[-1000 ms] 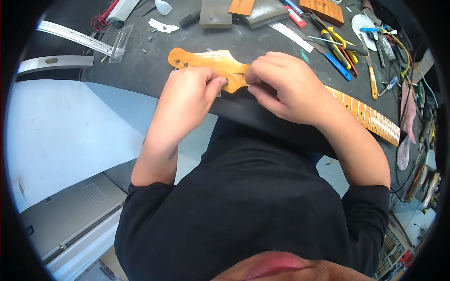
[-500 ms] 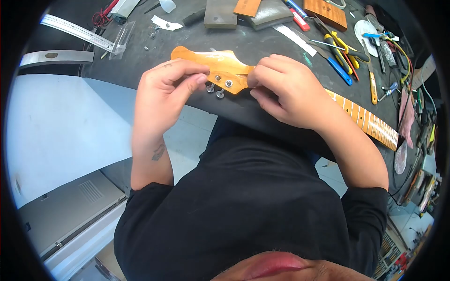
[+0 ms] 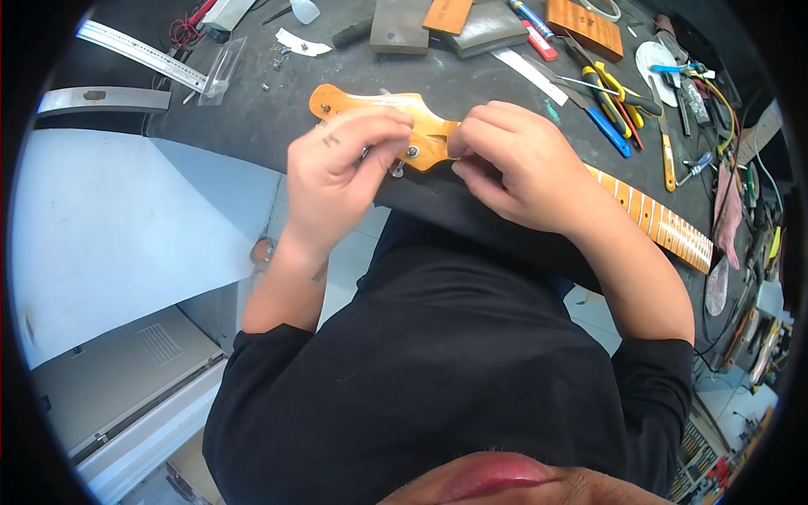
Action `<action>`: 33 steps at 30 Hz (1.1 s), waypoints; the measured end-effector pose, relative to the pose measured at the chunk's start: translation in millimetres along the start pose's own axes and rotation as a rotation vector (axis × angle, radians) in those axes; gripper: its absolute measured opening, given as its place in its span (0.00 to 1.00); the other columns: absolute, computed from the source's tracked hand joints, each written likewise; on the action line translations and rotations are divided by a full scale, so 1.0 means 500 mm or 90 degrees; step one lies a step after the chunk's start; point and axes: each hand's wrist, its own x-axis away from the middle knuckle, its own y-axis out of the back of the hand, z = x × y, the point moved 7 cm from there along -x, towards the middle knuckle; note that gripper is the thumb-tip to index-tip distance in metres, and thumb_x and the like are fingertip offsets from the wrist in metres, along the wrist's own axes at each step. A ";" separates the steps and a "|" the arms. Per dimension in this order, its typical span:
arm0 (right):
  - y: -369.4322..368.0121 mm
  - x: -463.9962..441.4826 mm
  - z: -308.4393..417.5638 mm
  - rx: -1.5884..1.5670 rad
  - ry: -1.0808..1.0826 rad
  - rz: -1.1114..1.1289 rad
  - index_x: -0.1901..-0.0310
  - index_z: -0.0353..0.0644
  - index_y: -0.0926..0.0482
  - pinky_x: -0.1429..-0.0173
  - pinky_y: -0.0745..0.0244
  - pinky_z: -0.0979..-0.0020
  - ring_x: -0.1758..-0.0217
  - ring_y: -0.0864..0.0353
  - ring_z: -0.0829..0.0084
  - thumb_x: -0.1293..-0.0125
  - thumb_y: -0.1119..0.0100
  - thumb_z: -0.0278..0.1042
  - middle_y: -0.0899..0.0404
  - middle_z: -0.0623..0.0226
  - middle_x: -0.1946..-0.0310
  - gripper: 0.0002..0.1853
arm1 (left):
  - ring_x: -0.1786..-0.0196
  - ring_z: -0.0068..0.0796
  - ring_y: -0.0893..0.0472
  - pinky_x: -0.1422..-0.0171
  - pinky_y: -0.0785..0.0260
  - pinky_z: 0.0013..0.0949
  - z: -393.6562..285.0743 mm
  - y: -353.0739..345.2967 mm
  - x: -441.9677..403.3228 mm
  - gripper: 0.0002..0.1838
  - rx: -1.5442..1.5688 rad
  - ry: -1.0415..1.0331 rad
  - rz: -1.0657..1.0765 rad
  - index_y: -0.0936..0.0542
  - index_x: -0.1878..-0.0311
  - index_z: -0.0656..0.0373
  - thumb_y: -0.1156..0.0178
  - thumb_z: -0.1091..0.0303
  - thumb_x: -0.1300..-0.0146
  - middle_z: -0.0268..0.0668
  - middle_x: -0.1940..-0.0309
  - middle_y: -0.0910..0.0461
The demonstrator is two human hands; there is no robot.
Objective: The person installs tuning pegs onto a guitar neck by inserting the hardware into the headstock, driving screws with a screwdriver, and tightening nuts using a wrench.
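A glossy amber guitar neck [image 3: 648, 210] lies slantwise along the bench's near edge, its headstock [image 3: 429, 151] towards the left. Round metal tuner posts show on the headstock; a tuner button [image 3: 397, 170] sticks out from its lower edge. Over the headstock, my left hand [image 3: 341, 172] is closed in a pinch, thumb against forefinger; whatever lies between the fingertips is too small to make out. My right hand [image 3: 522, 164] curls its fingers round the neck just beside the headstock, covering that stretch. Part of the fretboard is hidden by my right forearm.
Beyond the headstock lie grey blocks [image 3: 397, 29], a steel ruler [image 3: 530, 76] and small metal parts on white paper [image 3: 303, 44]. Pliers [image 3: 619, 93], a blue-handled tool [image 3: 608, 130] and an orange-handled tool [image 3: 669, 164] lie to the right. A long ruler [image 3: 139, 52] rests left.
My left hand has moved right along the headstock, from near its middle towards the neck, still pinched, uncovering the headstock's tip. My right hand and the neck stay nearly in place.
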 end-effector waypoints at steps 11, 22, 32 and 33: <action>0.001 0.000 -0.001 0.000 -0.003 -0.001 0.54 0.41 0.16 0.48 0.15 0.51 0.51 0.12 0.50 0.33 0.26 0.27 0.14 0.60 0.60 0.09 | 0.52 0.37 0.09 0.43 0.19 0.38 0.001 -0.024 0.022 0.13 -0.064 -0.090 -0.038 0.11 0.58 0.62 0.17 0.84 0.42 0.39 0.58 0.06; 0.001 0.000 -0.002 -0.004 -0.006 -0.004 0.54 0.41 0.17 0.48 0.16 0.51 0.52 0.13 0.50 0.33 0.26 0.26 0.15 0.60 0.60 0.09 | 0.53 0.35 0.12 0.46 0.20 0.37 0.018 -0.018 0.020 0.14 -0.053 -0.060 -0.047 0.11 0.62 0.60 0.15 0.84 0.45 0.37 0.61 0.07; 0.000 0.000 -0.002 -0.004 -0.005 -0.002 0.54 0.41 0.17 0.48 0.16 0.51 0.52 0.13 0.50 0.34 0.26 0.26 0.15 0.60 0.60 0.10 | 0.52 0.34 0.12 0.47 0.20 0.36 0.015 -0.026 0.012 0.15 -0.099 -0.079 -0.020 0.11 0.56 0.61 0.14 0.80 0.43 0.36 0.61 0.07; 0.000 0.001 -0.002 -0.004 -0.005 -0.003 0.54 0.41 0.17 0.48 0.16 0.51 0.52 0.13 0.50 0.34 0.26 0.26 0.15 0.60 0.60 0.10 | 0.51 0.35 0.12 0.46 0.20 0.36 0.013 -0.025 0.012 0.16 -0.096 -0.049 -0.035 0.11 0.54 0.61 0.15 0.80 0.43 0.36 0.59 0.07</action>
